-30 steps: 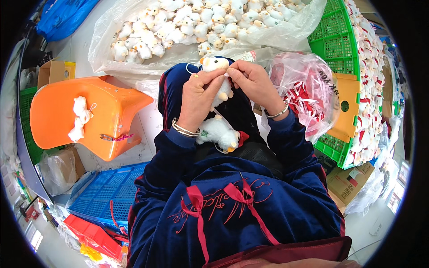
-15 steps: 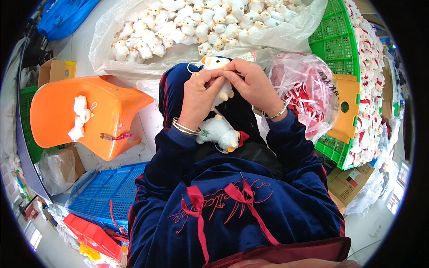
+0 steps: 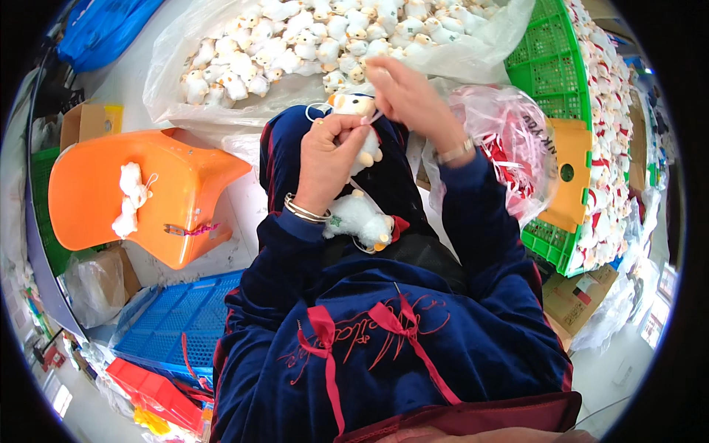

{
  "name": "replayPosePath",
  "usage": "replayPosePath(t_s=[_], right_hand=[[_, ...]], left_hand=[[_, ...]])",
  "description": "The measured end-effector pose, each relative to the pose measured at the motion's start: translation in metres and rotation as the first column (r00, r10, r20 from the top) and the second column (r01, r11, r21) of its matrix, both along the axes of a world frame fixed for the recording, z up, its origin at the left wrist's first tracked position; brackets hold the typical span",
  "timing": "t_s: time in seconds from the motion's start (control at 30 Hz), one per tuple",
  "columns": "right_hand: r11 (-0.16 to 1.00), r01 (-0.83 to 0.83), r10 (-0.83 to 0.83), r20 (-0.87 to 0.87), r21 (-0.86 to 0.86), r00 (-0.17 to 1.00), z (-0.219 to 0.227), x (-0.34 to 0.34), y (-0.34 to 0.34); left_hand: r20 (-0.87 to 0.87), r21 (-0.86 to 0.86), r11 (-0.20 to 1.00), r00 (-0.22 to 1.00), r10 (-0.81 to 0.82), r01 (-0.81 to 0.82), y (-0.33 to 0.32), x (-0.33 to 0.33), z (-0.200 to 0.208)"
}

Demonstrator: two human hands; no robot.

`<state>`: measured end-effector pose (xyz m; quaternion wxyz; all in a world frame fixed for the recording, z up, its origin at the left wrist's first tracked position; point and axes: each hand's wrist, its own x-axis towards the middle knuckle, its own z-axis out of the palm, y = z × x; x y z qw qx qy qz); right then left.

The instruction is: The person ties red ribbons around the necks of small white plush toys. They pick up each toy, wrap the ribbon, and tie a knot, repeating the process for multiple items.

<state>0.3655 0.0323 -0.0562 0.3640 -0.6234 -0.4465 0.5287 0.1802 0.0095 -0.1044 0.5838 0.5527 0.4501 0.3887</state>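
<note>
— White plush is what your left hand (image 3: pixel 329 159) is closed around: a small toy duck (image 3: pixel 360 125), held upright over your knees, fingers wrapped round its body. Is that right?

— Yes, your grip is clamped on the toy duck. Your right hand (image 3: pixel 405 92) sits just above and to the right of that grip, with finger and thumb pinched together on a thin pale thread (image 3: pixel 375 115) that runs down to the duck's neck.

— And below the grip?

— A second duck (image 3: pixel 362 219) lies on your lap, just under your left wrist, beside your bangles (image 3: pixel 304 213).

— What is past the grip?

— Beyond it lies a clear bag of ducks (image 3: pixel 295 44). To its right you have a bag of red ribbons (image 3: pixel 509 140) against a green crate (image 3: pixel 557 74). Well to its left stands an orange stool (image 3: pixel 185 184) with another white toy (image 3: pixel 129 196) on it.
</note>
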Motion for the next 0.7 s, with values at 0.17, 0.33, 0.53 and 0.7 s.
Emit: replayPosePath(t_s=[0.17, 0.33, 0.53, 0.7], right_hand=[[0.93, 0.006, -0.167, 0.408, 0.367, 0.898, -0.017, 0.025, 0.049], [0.889, -0.131, -0.019, 0.321, 0.439, 0.947, -0.024, 0.025, 0.0], [0.984, 0.022, -0.043, 0.118, 0.175, 0.992, -0.051, 0.017, -0.029], [0.991, 0.097, -0.108, -0.12, -0.095, 0.987, -0.03, -0.017, -0.043]], left_hand=[[0.052, -0.105, 0.994, 0.998, 0.029, -0.023, 0.002, -0.009, -0.007], [0.071, -0.061, 0.998, 0.997, 0.023, -0.019, 0.001, -0.016, -0.011], [0.093, -0.035, 0.999, 0.995, 0.033, -0.03, -0.004, -0.017, -0.01], [0.103, 0.035, 0.998, 0.994, 0.04, -0.044, -0.005, -0.018, -0.016]])
